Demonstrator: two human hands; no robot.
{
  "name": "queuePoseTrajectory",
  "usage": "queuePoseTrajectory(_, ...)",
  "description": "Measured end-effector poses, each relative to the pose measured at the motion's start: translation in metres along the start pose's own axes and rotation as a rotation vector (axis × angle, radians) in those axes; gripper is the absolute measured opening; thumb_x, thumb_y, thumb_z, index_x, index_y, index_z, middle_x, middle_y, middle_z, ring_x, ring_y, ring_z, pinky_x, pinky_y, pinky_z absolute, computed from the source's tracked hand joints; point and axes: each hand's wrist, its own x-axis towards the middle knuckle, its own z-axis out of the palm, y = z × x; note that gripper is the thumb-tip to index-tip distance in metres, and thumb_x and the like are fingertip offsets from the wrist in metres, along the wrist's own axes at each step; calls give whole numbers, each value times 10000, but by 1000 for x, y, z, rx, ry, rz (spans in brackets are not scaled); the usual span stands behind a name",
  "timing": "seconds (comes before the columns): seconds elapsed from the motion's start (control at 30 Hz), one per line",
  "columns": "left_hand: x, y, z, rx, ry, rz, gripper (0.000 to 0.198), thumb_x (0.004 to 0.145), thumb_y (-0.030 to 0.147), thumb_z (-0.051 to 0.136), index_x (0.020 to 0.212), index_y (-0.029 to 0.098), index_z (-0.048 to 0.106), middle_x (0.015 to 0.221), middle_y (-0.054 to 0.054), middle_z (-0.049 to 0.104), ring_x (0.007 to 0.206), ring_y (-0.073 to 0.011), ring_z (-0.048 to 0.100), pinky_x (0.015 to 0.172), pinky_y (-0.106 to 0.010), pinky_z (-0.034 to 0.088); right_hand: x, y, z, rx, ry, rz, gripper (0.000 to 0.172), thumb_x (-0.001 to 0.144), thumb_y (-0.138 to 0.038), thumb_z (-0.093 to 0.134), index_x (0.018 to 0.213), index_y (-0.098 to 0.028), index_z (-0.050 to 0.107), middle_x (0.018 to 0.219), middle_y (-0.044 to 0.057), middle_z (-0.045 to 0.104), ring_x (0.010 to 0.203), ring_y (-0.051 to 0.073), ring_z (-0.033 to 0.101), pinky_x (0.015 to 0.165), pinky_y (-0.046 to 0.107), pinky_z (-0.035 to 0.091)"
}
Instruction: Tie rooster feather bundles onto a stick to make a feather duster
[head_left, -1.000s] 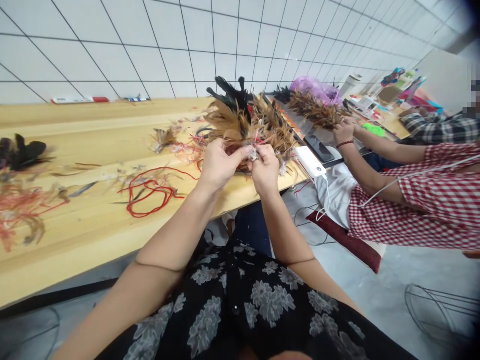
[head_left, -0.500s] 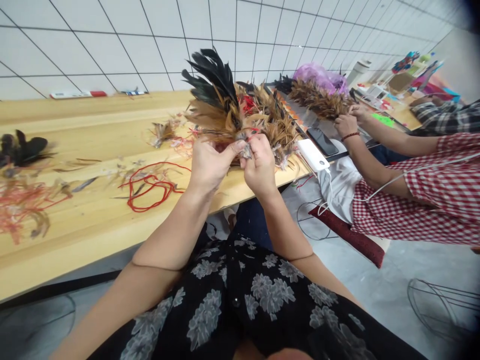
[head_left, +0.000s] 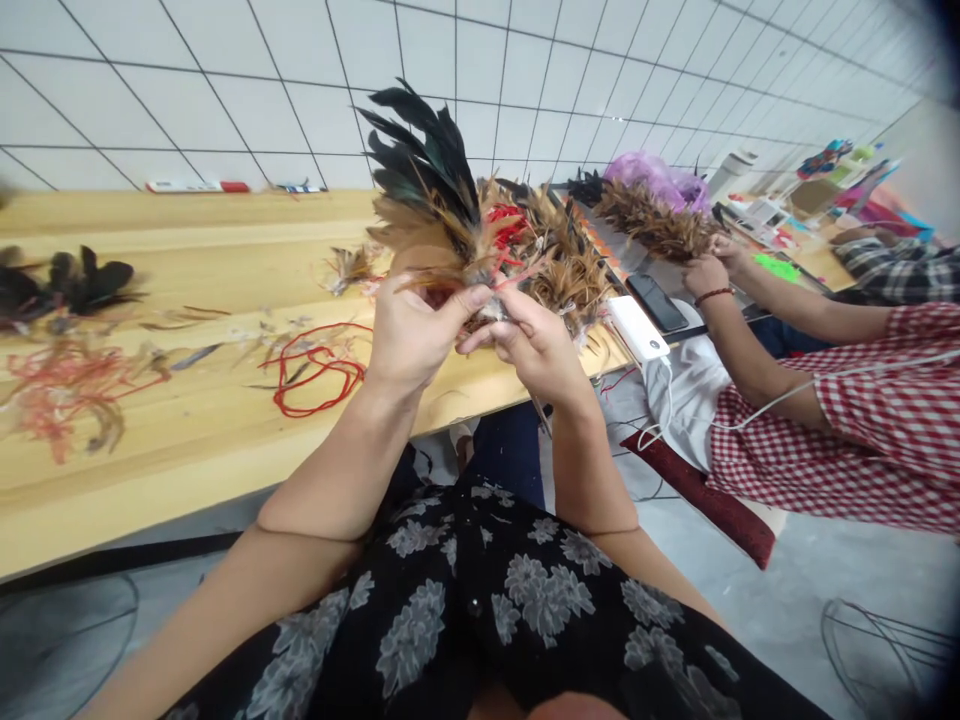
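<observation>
My left hand [head_left: 420,325] is closed with thumb and fingers around the lower end of a bunch of feathers [head_left: 431,160]. The bunch stands upright, with glossy black plumes on top and brown ones below. At its pale, fluffy base my right hand [head_left: 538,345] pinches from the other side, a loose red thread near its thumb. Something thin and dark pokes out beneath the right palm. Just behind the hands lies a heap of brown feathers [head_left: 574,285] with red string [head_left: 506,225]. The exact grip points are partly hidden by the fingers.
Red cord [head_left: 315,375] lies loosely coiled on the wooden table [head_left: 187,440]. Farther left are black feathers [head_left: 90,285] and tangled reddish threads [head_left: 67,385]. A white power bank [head_left: 637,328] and a phone [head_left: 656,303] sit right. A co-worker's hands [head_left: 709,270] hold a feather strip [head_left: 652,222].
The view has shifted slightly. My right hand's fingers have loosened from a tight curl and stretched out more at the bunch's base. The left hand keeps its hold.
</observation>
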Motion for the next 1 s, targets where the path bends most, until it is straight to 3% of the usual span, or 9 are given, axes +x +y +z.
queuePoseTrajectory(0.1, 0, 13, 0, -46, -10, 36, 478, 736, 541, 964, 887, 173, 699, 830, -30, 709, 781, -195, 728, 759, -313, 625, -1, -8, -1, 131, -49, 49, 487, 1013, -568, 554, 1389, -272, 648, 883, 37, 796, 629, 156, 672, 601, 326, 569)
queuePoseTrajectory(0.23, -3, 31, 5, -77, -3, 7, 416, 732, 493, 966, 801, 168, 716, 785, -32, 737, 707, -167, 710, 664, -261, 597, -1, -10, 6, 265, 33, 109, 447, 984, -561, 618, 1308, -258, 674, 679, -11, 740, 461, 118, 518, 492, 287, 419)
queuePoseTrajectory(0.37, -7, 38, 9, -75, 42, -65, 383, 697, 451, 976, 749, 167, 724, 742, -36, 745, 653, -152, 693, 586, -231, 565, 3, -13, 18, 378, 156, 210, 351, 944, -544, 669, 1129, -245, 681, 591, -41, 648, 459, 133, 596, 456, 257, 327)
queuePoseTrajectory(0.5, -9, 39, 12, -115, 84, -128, 436, 647, 470, 996, 742, 164, 699, 712, -28, 737, 614, -139, 685, 542, -213, 544, 3, -20, 23, 353, 230, 250, 259, 952, -484, 673, 1036, -238, 674, 621, -38, 655, 478, 123, 615, 465, 248, 340)
queuePoseTrajectory(0.63, -12, 43, 16, -188, 28, -134, 451, 654, 476, 1006, 686, 159, 687, 645, -9, 689, 540, -115, 640, 493, -203, 521, 0, -22, 21, 197, 267, 158, 204, 1017, -420, 598, 933, -244, 658, 592, -37, 651, 533, 126, 616, 540, 267, 414)
queuePoseTrajectory(0.77, -13, 45, 18, -275, 29, -171, 457, 627, 444, 1037, 786, 157, 721, 747, -23, 738, 645, -141, 708, 607, -226, 606, -2, -21, 22, 81, 316, 30, 221, 1045, -384, 537, 887, -247, 609, 636, -31, 648, 624, 146, 674, 585, 286, 465)
queuePoseTrajectory(0.9, -11, 44, 18, -293, 51, -148, 512, 565, 426, 1068, 778, 169, 680, 739, 8, 716, 610, -122, 682, 608, -227, 602, 0, -19, 25, 71, 366, -38, 221, 1042, -389, 539, 877, -249, 582, 677, -36, 581, 574, 125, 618, 547, 292, 448)
queuePoseTrajectory(1.0, -7, 41, 19, -281, 6, -143, 533, 576, 474, 1058, 802, 176, 678, 747, 6, 716, 664, -144, 711, 667, -250, 621, 2, -16, 25, 136, 363, -21, 254, 1028, -432, 574, 859, -242, 563, 673, -52, 515, 509, 93, 535, 501, 275, 395)
